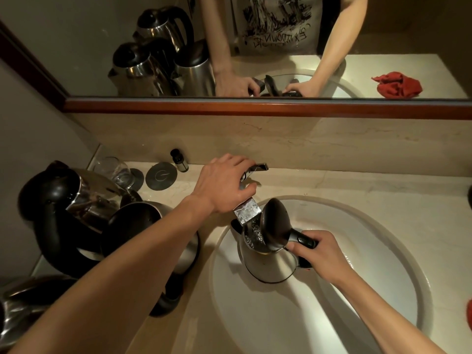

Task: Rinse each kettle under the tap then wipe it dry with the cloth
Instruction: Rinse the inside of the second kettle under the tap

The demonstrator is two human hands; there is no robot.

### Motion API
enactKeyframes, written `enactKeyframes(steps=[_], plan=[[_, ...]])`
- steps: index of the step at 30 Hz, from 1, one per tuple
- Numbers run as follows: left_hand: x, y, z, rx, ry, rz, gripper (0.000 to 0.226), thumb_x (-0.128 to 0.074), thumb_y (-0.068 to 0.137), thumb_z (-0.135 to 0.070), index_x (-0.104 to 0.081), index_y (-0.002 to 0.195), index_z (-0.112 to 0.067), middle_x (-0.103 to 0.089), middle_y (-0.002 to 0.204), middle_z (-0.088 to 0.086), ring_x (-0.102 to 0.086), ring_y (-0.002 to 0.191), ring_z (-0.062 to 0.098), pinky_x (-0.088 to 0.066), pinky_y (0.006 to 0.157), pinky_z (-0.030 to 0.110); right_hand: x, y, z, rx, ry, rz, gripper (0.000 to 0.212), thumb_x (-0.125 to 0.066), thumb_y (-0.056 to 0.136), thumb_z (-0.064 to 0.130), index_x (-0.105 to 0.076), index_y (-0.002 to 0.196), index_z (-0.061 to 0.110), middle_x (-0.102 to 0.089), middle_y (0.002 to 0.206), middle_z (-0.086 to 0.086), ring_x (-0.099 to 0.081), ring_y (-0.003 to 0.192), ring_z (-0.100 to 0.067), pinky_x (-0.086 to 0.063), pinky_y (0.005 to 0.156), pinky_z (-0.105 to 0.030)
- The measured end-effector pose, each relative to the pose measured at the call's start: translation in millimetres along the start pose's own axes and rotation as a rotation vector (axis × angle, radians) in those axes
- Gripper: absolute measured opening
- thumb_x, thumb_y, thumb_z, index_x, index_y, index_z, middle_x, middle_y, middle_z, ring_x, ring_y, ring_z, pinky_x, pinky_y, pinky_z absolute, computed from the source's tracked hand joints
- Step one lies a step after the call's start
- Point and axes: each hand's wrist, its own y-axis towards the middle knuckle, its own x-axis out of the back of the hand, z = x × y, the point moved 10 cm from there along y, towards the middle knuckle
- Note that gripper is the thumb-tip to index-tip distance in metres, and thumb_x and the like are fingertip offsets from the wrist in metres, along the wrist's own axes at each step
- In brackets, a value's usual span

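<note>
Water is running: the tap (249,213) pours straight down into the open mouth of the kettle (268,261), which stands upright in the sink (383,238), lid flipped back. The right hand (319,254) is wrapped firmly round the kettle's black handle, which juts out to the right of the body, so the handle's line runs left to right, pointing away from the spout of the tap. The left hand (227,185) sits above and behind, curled over the tap lever (258,167), fingers gripping it.

Here is what the next move hangs on, as I judge it: the kettle's mouth lies directly below the tap's outlet, just ahead of the left hand and to the left of the right one. The right hand is the one carrying the kettle, so any tipping or swirling has to come from that wrist; the left is the nearer hand to the lever and best placed to shut the flow.

Off to the left on the table (357,185), three more kettles (84,200) crowd together. The red cloth (470,312) barely shows at the right edge, well apart from both hands; the mirror (76,47) shows it bunched on the far side.
</note>
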Motion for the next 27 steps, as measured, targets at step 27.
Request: enactKeyframes(steps=[27], plan=[[-0.3,-0.6,0.9,0.008,-0.006,-0.009,0.067,-0.031,0.081,-0.06,-0.054,0.135,-0.027,-0.059,0.132,-0.009,-0.052,0.116,0.018,-0.039,0.087,0.034,-1.1,3.2,-6.0,-0.013,0.014,0.027,0.048,-0.081,0.072,0.043,-0.052,0.057,0.007,-0.046,0.049,-0.002,-0.039,0.049,-0.02,-0.035,0.059,-0.034]])
